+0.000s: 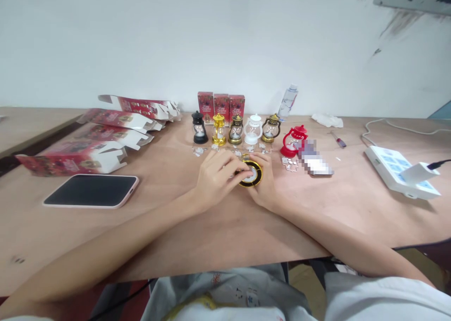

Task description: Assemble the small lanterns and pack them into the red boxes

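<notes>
A small lantern (259, 178) with a gold-rimmed black base is tipped so that its round underside faces me, in front of the row of lanterns. My right hand (267, 184) is wrapped round its body from the right. My left hand (218, 177) has its fingers pressed to the pale centre of the base; whether a small part is between them is hidden. Behind stand a black lantern (200, 134), a gold one (219, 135), a bronze one (236, 134), a white one (252, 135) and another bronze one (271, 132). A red lantern (291, 144) stands to the right.
Flattened red boxes (75, 154) and a phone (89, 191) lie left. Three upright red boxes (221, 105) and a bottle (289, 102) stand behind. Right are a second phone (319, 166), a screwdriver (340, 142), a tissue (327, 120) and a white power strip (396, 170) with cables.
</notes>
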Tool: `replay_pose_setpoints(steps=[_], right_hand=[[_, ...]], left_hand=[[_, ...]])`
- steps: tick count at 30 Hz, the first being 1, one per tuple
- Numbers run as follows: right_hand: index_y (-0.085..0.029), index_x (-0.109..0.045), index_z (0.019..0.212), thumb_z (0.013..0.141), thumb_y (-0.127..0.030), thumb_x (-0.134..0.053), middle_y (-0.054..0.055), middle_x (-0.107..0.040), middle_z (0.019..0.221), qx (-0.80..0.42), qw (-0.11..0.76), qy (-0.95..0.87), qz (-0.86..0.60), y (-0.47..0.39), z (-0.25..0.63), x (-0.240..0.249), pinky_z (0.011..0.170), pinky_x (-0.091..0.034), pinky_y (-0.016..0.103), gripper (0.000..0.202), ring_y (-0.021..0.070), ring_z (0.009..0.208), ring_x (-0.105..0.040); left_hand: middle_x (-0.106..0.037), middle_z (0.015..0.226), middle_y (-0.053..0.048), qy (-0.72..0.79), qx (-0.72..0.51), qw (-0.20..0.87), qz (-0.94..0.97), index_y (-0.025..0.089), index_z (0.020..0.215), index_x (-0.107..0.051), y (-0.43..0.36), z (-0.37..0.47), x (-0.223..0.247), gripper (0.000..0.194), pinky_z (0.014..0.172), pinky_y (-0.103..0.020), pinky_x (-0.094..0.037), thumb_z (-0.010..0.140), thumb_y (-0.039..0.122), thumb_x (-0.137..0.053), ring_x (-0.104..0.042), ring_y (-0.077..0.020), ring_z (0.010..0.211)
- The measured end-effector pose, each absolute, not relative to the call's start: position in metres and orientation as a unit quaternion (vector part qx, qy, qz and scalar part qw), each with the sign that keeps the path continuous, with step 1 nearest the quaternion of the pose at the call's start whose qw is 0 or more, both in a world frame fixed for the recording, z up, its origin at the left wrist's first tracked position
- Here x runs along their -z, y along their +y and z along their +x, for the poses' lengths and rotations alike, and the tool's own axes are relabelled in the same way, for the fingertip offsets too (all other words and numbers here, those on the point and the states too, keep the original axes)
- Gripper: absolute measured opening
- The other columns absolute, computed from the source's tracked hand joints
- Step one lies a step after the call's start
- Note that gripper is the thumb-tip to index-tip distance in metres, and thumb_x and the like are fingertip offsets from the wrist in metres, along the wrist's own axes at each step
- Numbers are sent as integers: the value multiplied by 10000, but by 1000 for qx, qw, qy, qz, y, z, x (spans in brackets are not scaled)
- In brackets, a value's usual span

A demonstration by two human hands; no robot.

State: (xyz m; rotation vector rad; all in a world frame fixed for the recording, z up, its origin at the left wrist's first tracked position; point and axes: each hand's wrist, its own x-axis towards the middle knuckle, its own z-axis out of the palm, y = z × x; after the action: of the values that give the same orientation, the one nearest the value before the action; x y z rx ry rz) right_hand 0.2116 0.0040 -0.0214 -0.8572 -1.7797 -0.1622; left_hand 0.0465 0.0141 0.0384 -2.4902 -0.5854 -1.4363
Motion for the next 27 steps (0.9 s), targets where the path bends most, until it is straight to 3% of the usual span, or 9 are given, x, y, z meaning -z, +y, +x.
replay_pose_setpoints(steps=[8,12,15,18,24,27], right_hand=[[-246,-386,1237,807,-264,-590,109,-498,1155,62,559,-720,-406,10,215,19,952,-439,515,476,283,1129,-483],[-229,-449,1141,797,-277,-630,90,-520,1093,44,581,-679,-447,19,221,19,934,-441,478,391,264,1069,-505],[-221,-458,1108,789,-276,-648,83,-527,1070,22,597,-655,-464,25,223,19,919,-446,461,376,256,1043,-512],[-218,-467,1086,783,-278,-653,81,-533,1060,11,596,-652,-469,26,223,18,908,-447,452,360,253,1022,-519],[-221,-473,1072,785,-283,-652,79,-550,1052,17,567,-679,-466,23,221,18,888,-456,442,344,251,1008,-520],[-220,-474,1078,792,-278,-644,80,-556,1048,17,565,-680,-467,24,221,19,878,-462,437,338,250,1000,-524]], left_hand=[[-563,735,10,-270,556,-44,-785,165,808,-576,26,45,-42,156,618,-230,-401,919,267,-537,-499,-95,663],[-600,776,-2,-328,444,-85,-829,164,812,-614,47,42,-25,152,685,-265,-393,901,274,-559,-523,-129,732],[-636,857,-15,-337,291,-61,-893,214,851,-683,56,41,-6,156,732,-308,-355,834,366,-651,-530,-184,828],[-637,903,-19,-336,232,-26,-912,260,898,-711,58,40,8,160,724,-307,-317,830,392,-652,-517,-202,875],[-620,807,-37,-271,256,100,-923,198,817,-693,57,40,16,207,683,-320,-280,907,318,-551,-501,-188,813],[-627,805,-33,-267,327,162,-892,165,785,-634,55,39,10,209,675,-317,-283,925,263,-514,-512,-172,774]])
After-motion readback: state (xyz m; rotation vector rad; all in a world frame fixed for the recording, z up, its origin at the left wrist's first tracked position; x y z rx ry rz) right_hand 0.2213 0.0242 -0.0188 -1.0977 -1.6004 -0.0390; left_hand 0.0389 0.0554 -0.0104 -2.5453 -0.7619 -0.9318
